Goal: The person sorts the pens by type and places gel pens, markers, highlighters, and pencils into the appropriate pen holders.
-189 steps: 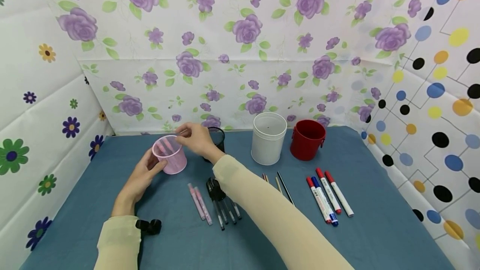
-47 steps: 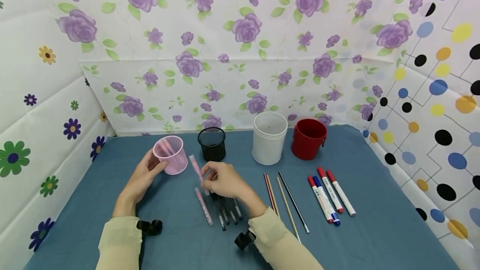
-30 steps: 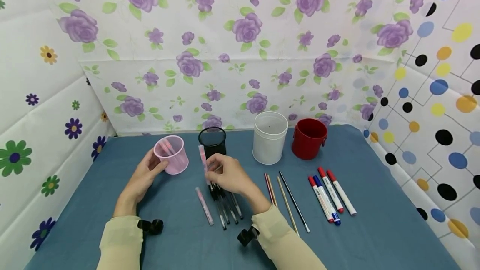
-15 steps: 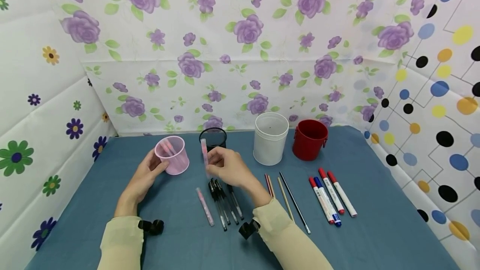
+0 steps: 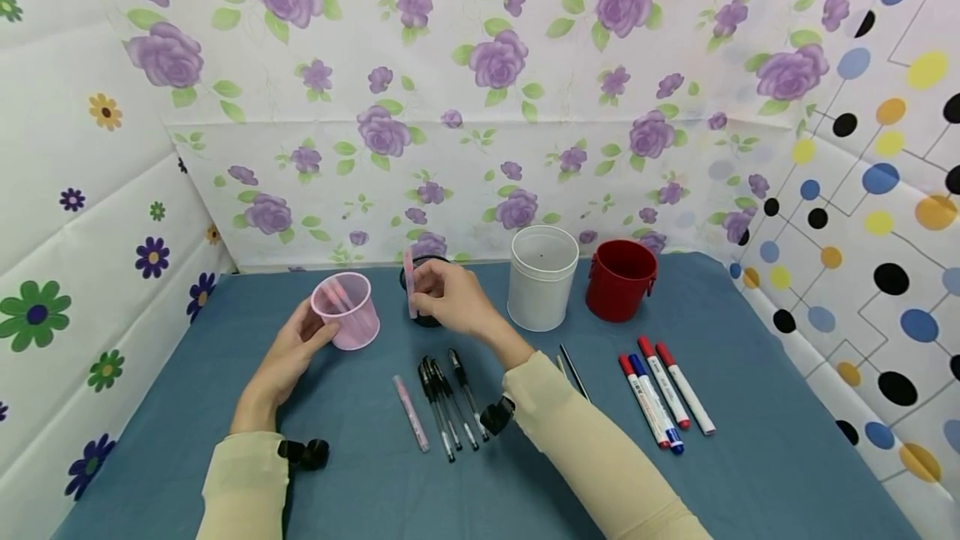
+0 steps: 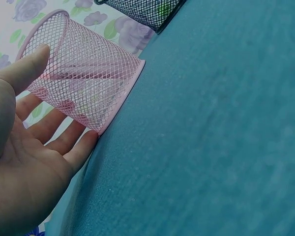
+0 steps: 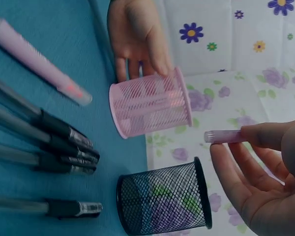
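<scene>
My left hand [image 5: 277, 365] holds the pink mesh pen cup [image 5: 358, 327], thumb and fingers around its side, while the cup stands on the cloth. Inside it, pink highlighters [image 5: 337, 293] lean against the wall. Thumb and fingertips of my right hand [image 5: 461, 302] pinch another pink highlighter [image 5: 409, 286], raised nearly upright to the right of the pink cup. In the head view that hand covers most of the black mesh cup, which the right wrist view shows whole [image 7: 162, 199]. One more pink highlighter [image 5: 410, 413] lies on the cloth.
Several black-capped gel pens [image 5: 442, 407] lie in front of the cups. Further right are a white cup [image 5: 542, 282], a red bucket-like cup [image 5: 619, 282] and several markers [image 5: 660, 394]. Thin sticks [image 5: 576, 373] lie partly under my right forearm on the blue cloth [image 5: 375, 498].
My right hand returned from the pink cup, picked a highlighter off the cloth, and has since lifted it up and away to beside the black cup. The left hand keeps its hold.
</scene>
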`<state>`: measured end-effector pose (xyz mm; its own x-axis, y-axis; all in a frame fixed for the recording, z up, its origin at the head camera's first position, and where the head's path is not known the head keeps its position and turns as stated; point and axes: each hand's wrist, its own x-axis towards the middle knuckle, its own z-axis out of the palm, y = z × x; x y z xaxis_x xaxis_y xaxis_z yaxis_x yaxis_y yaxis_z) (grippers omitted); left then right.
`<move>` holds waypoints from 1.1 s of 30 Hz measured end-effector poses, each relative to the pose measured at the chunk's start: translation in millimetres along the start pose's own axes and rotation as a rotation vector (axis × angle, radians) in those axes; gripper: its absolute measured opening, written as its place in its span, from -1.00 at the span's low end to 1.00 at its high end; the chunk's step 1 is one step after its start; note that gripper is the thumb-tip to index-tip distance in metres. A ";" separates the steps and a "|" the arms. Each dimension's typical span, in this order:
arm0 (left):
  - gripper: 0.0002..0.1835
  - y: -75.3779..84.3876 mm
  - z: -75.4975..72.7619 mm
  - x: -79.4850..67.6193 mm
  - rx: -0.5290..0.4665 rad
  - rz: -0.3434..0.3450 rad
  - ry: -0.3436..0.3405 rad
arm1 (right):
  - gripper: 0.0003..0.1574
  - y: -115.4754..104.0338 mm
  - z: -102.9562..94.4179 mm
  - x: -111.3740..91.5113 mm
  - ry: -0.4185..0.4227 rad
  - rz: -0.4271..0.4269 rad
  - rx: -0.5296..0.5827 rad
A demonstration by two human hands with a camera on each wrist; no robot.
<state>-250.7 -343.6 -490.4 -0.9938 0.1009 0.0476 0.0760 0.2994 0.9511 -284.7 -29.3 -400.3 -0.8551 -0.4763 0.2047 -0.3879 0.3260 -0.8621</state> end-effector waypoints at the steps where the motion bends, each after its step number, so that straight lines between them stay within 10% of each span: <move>1: -0.09 -0.1 0.0 0.1 0.001 -0.001 -0.001 | -0.73 0.2 -0.3 2.9 0.004 0.002 0.005; 33: -0.08 1.4 0.8 0.2 -0.038 -0.001 -0.002 | -0.70 -22.0 33.8 71.2 0.020 0.008 0.101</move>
<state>-250.7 -342.4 -489.2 -0.9937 0.1020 0.0460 0.0715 0.2633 0.9621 -325.4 -98.0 -382.4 -0.8650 -0.4574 0.2062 -0.3455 0.2449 -0.9059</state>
